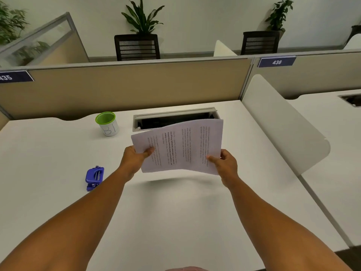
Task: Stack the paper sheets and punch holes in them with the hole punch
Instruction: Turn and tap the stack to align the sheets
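Note:
A stack of printed paper sheets (183, 147) hangs in the air above the white desk (175, 212), its text running sideways. My left hand (134, 157) pinches the stack's left edge with the thumb on top. My right hand (224, 163) grips the right edge, thumb on the printed face. The sheets are slightly fanned, one edge showing behind another at the top left. A blue hole punch (94, 178) lies on the desk to the left of my left forearm, apart from both hands.
A green-rimmed white cup (107, 124) stands at the back left. An open cable tray slot (173, 118) lies behind the paper. A tan partition (127, 87) closes the desk's far edge and a white divider panel (283, 122) bounds the right side.

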Demonstrator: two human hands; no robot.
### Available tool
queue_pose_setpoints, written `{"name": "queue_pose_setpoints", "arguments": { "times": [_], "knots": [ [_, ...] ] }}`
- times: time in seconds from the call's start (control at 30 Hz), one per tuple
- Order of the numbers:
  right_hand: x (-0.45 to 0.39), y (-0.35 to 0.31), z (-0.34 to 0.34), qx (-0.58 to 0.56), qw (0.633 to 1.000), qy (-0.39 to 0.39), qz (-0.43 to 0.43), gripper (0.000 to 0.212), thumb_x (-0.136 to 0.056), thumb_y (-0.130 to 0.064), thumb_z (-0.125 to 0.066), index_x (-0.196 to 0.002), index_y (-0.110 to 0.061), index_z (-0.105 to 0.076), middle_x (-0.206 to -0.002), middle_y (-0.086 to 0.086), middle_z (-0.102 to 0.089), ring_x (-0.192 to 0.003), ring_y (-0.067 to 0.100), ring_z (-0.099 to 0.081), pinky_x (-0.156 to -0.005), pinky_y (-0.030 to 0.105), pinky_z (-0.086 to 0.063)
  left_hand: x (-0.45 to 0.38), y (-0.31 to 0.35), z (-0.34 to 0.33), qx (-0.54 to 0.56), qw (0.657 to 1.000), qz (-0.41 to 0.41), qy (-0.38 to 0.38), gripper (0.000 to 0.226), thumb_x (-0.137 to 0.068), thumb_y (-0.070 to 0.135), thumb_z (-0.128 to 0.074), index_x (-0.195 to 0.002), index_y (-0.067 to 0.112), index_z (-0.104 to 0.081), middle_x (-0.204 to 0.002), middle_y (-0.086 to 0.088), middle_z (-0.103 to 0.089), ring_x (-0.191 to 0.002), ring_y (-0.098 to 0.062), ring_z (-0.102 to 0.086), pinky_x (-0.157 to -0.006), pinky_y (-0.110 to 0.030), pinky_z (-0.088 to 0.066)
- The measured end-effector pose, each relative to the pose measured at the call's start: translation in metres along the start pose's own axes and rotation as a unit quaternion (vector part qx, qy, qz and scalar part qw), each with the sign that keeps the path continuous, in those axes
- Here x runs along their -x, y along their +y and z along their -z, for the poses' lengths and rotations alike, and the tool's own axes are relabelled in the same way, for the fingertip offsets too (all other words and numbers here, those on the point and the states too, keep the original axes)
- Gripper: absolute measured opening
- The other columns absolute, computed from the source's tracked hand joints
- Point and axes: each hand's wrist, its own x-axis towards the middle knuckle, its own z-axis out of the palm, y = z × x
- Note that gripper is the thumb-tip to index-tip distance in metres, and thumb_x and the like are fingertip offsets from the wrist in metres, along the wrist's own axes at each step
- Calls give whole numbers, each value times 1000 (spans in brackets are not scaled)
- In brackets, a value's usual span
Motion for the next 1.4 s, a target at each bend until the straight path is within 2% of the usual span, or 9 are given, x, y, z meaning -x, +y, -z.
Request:
{"name": "queue_pose_setpoints", "arguments": {
  "times": [0.23, 0.43, 0.57, 0.67, 0.87, 1.0, 1.13, 1.23, 1.4],
  "knots": [
    [4, 4, -7, 20, 1000, -10, 14, 40, -81, -4, -74, -118, -17, -62, -109, 1, -70, -99, 24, -66, -85, 36, -58, 6, -11, -8, 19, 1000, -9, -8, 29, -83, 30, -77, -110, 30, -64, -102, 5, -71, -91, -17, -67, -76, -31, -57],
    [10, 17, -6, 127, 991, -30, 41, 35, -89, -11, -68, -123, -14, -59, -115, 7, -68, -105, 28, -65, -93, 42, -56, 14, -31, -5, 16, 1000, 10, -23, 31, -80, 23, -80, -106, 29, -65, -99, 10, -70, -92, -11, -66, -66, -22, -56],
    [10, 12, -8, 145, 987, -17, 70, 29, -94, -15, -62, -123, -14, -59, -112, 5, -67, -101, 29, -65, -88, 39, -58, 13, -31, -6, 34, 999, 12, -9, 28, -82, 25, -78, -106, 27, -65, -98, 11, -71, -89, -10, -68, -68, -25, -59],
    [8, 6, -9, 128, 988, 0, 86, 28, -93, -16, -63, -120, -18, -58, -106, -1, -64, -96, 24, -65, -82, 33, -57, 12, -27, -7, 41, 999, 0, 4, 28, -83, 27, -78, -107, 28, -64, -98, 10, -71, -88, -8, -68, -61, -18, -57],
    [11, 18, -5, 145, 987, -27, 68, 40, -88, -13, -69, -125, -17, -57, -116, 5, -67, -103, 25, -64, -92, 40, -55, 12, -39, -5, 7, 1000, 17, -18, 35, -79, 20, -81, -110, 24, -64, -99, 8, -69, -94, -17, -66, -67, -22, -55],
    [10, 19, -3, 140, 988, -25, 62, 38, -89, -13, -69, -126, -16, -60, -110, 1, -67, -99, 22, -64, -93, 41, -54, 10, -45, -5, -22, 999, 32, -21, 40, -80, 15, -81, -114, 23, -62, -101, 5, -67, -95, -20, -63, -74, -28, -54],
    [9, 14, -4, 147, 986, -29, 70, 28, -93, -19, -64, -121, -22, -60, -106, -1, -66, -95, 23, -65, -84, 36, -56, 9, -41, -5, -25, 999, 22, -16, 32, -84, 17, -76, -112, 23, -63, -102, 1, -68, -91, -20, -65, -63, -20, -55],
    [6, 6, -4, 127, 989, -24, 73, 23, -94, -24, -63, -116, -24, -61, -105, -1, -68, -93, 23, -68, -74, 28, -57, 5, -32, -5, -10, 1000, 23, -12, 32, -86, 21, -75, -116, 19, -65, -105, -1, -70, -93, -23, -69, -66, -26, -57],
    [1, -1, -2, 86, 994, -13, 63, 26, -93, -26, -65, -117, -18, -61, -108, 3, -70, -88, 21, -71, -78, 39, -60, 1, -16, 0, 7, 1000, 3, 13, 24, -85, 29, -75, -106, 28, -65, -101, 7, -71, -85, -14, -71, -59, -23, -57]
  ]
}}
